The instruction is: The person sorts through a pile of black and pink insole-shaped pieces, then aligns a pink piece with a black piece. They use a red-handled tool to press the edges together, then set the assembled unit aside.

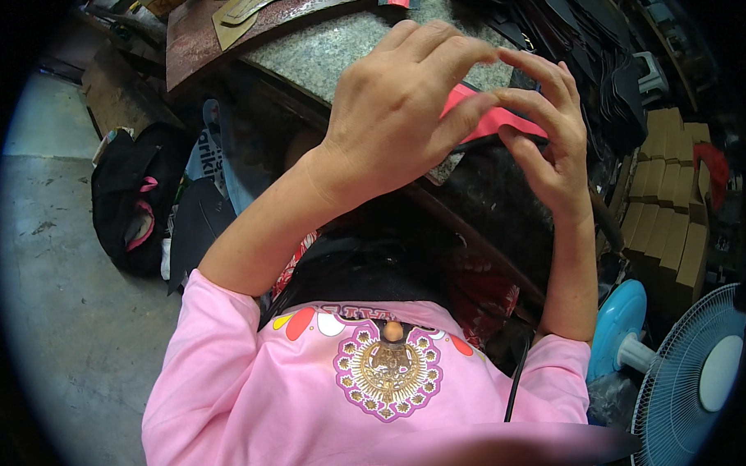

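Note:
My left hand is raised over a speckled stone slab, back of the hand up, its thumb and fingers curved and apart. Across from it, my right hand is also curved, with a gap between thumb and forefinger. The fingertips of both hands meet or overlap; I see nothing between them. Below and behind the fingers shows a bright pink-red flat piece with black edging. Part of it is hidden by the hands, and whether the right thumb touches it is unclear.
Stacked black cut pieces lie at the far right. Tan pieces rest on a reddish board at far left. Brown boxes and a blue-white fan stand on the right. A black bag sits on the floor at left.

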Demonstrator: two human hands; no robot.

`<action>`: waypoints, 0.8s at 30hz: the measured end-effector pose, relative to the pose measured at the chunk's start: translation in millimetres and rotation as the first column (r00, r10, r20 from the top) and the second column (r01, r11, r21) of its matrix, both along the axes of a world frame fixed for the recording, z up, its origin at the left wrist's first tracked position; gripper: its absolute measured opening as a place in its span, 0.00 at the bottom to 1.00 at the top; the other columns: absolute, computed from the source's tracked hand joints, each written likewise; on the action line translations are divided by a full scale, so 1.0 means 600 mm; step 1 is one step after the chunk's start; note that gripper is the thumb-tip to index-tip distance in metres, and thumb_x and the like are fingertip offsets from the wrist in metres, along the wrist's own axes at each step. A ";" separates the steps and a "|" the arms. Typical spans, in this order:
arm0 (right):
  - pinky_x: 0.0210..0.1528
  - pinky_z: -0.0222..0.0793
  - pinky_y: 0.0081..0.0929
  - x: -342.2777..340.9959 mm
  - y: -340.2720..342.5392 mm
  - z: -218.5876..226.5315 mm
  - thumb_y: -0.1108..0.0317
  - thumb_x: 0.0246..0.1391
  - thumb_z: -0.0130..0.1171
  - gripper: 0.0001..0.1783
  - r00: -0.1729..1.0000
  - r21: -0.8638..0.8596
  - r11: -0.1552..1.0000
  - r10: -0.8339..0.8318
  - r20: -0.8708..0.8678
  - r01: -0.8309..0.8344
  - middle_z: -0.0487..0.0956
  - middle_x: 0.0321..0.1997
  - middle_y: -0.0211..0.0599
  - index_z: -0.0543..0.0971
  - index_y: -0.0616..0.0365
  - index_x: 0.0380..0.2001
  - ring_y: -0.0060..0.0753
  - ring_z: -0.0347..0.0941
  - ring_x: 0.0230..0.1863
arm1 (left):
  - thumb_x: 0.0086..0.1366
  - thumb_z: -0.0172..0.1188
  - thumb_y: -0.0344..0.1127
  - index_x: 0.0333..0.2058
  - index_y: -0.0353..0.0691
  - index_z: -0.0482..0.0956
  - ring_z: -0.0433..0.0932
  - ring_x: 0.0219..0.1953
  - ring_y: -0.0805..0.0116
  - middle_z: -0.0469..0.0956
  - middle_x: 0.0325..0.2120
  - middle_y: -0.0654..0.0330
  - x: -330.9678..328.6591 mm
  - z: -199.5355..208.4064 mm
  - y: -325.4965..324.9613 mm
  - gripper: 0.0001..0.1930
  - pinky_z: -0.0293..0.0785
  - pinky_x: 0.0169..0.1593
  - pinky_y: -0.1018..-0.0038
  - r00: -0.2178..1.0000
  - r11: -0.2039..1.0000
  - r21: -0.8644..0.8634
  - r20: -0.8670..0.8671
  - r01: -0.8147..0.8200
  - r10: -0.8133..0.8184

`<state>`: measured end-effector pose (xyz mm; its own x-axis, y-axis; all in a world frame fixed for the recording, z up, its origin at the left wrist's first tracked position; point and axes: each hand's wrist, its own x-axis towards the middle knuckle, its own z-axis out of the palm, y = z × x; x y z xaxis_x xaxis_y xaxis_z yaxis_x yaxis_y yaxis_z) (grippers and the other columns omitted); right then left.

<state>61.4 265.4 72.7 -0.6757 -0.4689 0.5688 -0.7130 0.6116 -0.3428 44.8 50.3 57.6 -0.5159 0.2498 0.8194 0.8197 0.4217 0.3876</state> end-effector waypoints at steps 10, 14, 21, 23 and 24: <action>0.75 0.38 0.61 0.009 -0.008 -0.005 0.68 0.38 0.63 0.18 0.995 0.084 0.994 -0.058 -0.081 0.065 0.72 0.67 0.33 0.87 0.41 0.38 0.43 0.64 0.69 | 0.49 0.71 0.29 0.32 0.41 0.86 0.79 0.34 0.62 0.82 0.31 0.64 0.016 -0.004 -0.004 0.10 0.77 0.36 0.70 0.993 0.997 -0.068 -0.115 -0.045 0.037; 0.75 0.37 0.61 0.010 -0.013 -0.001 0.68 0.38 0.62 0.17 0.997 0.094 0.994 -0.044 -0.071 0.050 0.73 0.67 0.34 0.86 0.44 0.36 0.42 0.64 0.68 | 0.48 0.71 0.29 0.31 0.41 0.85 0.79 0.34 0.63 0.81 0.30 0.64 0.016 -0.003 -0.001 0.09 0.77 0.35 0.72 0.980 0.984 -0.141 -0.182 -0.105 0.079; 0.74 0.38 0.61 0.016 -0.026 -0.009 0.70 0.39 0.59 0.18 1.000 0.049 0.999 -0.005 0.016 0.004 0.74 0.65 0.32 0.82 0.51 0.38 0.42 0.65 0.68 | 0.50 0.68 0.31 0.27 0.43 0.79 0.77 0.33 0.64 0.75 0.27 0.64 0.024 -0.009 0.013 0.06 0.75 0.33 0.72 0.931 0.930 -0.217 -0.286 -0.295 0.228; 0.74 0.38 0.61 0.015 -0.029 -0.012 0.70 0.39 0.59 0.19 1.000 0.054 0.999 -0.006 0.023 0.005 0.74 0.65 0.31 0.82 0.51 0.39 0.42 0.65 0.68 | 0.51 0.67 0.31 0.27 0.43 0.78 0.77 0.33 0.63 0.74 0.27 0.63 0.021 -0.011 0.016 0.06 0.75 0.33 0.71 0.935 0.937 -0.209 -0.277 -0.282 0.220; 0.74 0.38 0.62 0.014 -0.030 -0.013 0.70 0.39 0.59 0.19 1.000 0.057 0.998 -0.008 0.028 0.006 0.74 0.65 0.31 0.81 0.51 0.40 0.43 0.65 0.68 | 0.52 0.66 0.31 0.27 0.42 0.77 0.76 0.33 0.63 0.73 0.27 0.63 0.019 -0.012 0.017 0.06 0.75 0.34 0.71 0.943 0.940 -0.210 -0.257 -0.268 0.211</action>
<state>69.9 247.6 65.1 -0.6943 -0.4955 0.5219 -0.6993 0.6358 -0.3268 56.4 60.7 50.3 -0.3915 0.3445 0.8533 0.7364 0.6733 0.0661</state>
